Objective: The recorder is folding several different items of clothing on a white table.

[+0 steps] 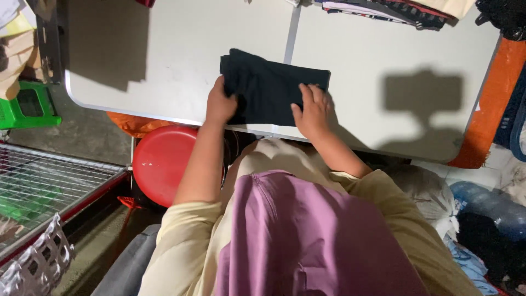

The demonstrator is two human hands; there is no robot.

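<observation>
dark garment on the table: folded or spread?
Folded: the dark garment is a compact rectangle with layered edges, left hand and right hand on it.

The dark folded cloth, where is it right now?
In the head view, the dark folded cloth lies on the white table's near edge, between both hands.
</observation>
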